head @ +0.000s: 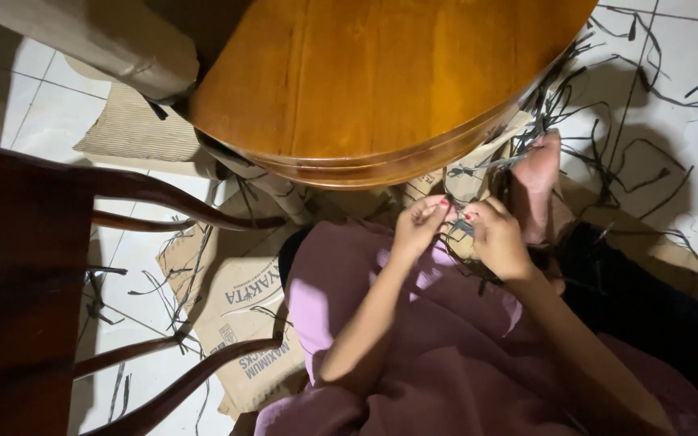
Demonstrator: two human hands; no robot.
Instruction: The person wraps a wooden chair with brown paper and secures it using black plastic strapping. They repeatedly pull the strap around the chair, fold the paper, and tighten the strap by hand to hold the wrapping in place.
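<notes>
Head view, dark strips (460, 228) pinched between left hand (418, 226), right hand (496, 239)

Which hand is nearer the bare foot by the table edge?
Right. The right hand sits just beside the bare foot, pinching dark strips. The left hand is farther away, on the other side of the strips.

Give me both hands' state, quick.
Left hand: closed, fingers pinching dark strips.
Right hand: closed, pinching the same dark strips.

Left hand (418, 224) and right hand (494, 236) close together, fingers curled, forearms angled inward
</notes>
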